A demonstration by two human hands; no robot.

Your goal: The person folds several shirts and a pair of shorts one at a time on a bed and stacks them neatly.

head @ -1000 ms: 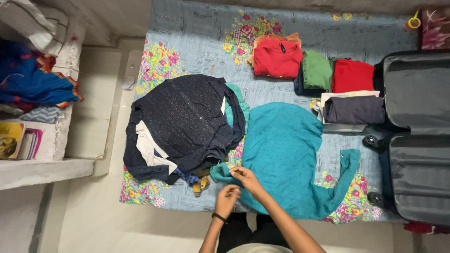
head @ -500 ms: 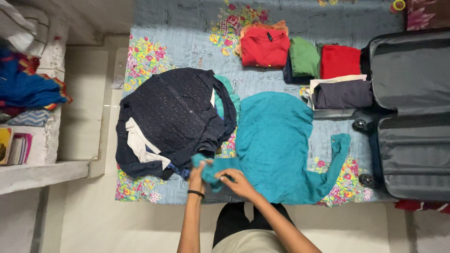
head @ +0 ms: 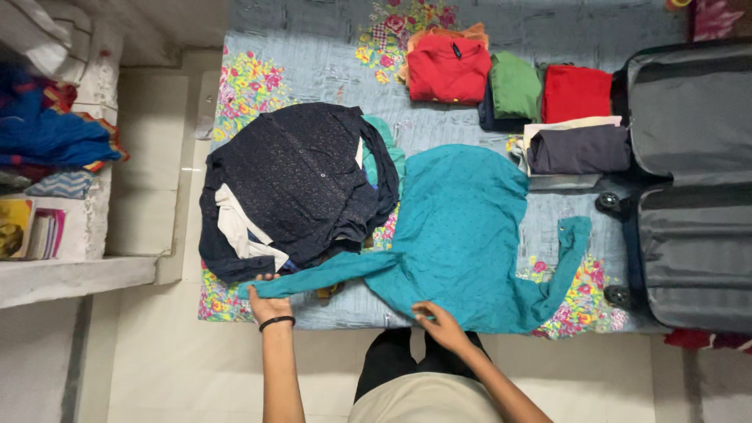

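A teal long-sleeved shirt [head: 462, 227] lies spread flat on a flowered bedsheet [head: 313, 70]. My left hand [head: 268, 301] grips the cuff of its left sleeve, pulled out straight toward the bed's near-left edge. My right hand [head: 440, 323] presses flat on the shirt's lower hem at the bed's near edge. The shirt's other sleeve [head: 568, 262] lies bent upward on the right.
A heap of dark clothes [head: 298, 188] sits left of the shirt. Folded red, green and grey garments [head: 517, 94] lie at the back. An open grey suitcase [head: 689, 180] is on the right. A shelf with books and cloth [head: 47, 157] stands left.
My left hand has drawn the bunched sleeve out to the left until it lies straight. My right hand moved from the sleeve to the shirt's hem.
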